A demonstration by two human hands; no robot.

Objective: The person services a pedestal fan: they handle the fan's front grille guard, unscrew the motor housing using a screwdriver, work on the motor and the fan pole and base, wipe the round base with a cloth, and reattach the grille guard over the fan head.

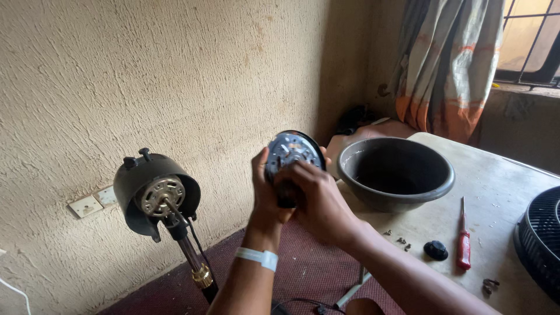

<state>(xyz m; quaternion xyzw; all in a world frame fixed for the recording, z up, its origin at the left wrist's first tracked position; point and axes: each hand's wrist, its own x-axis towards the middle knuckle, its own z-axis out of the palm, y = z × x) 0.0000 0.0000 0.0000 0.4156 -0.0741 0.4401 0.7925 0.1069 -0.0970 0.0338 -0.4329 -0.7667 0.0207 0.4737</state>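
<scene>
Both my hands hold a round fan motor part, grey metal in a black rim, raised in front of me. My left hand, with a white band at the wrist, grips it from the left and below. My right hand covers its lower front, fingers curled over it. To the left stands the fan stand with its black motor housing, the brass-coloured motor and shaft exposed and facing me.
A table on the right carries a dark round basin, a red-handled screwdriver, a black knob, loose screws and a black fan grille. Wall sockets sit low on the rough wall. A curtain hangs by the window.
</scene>
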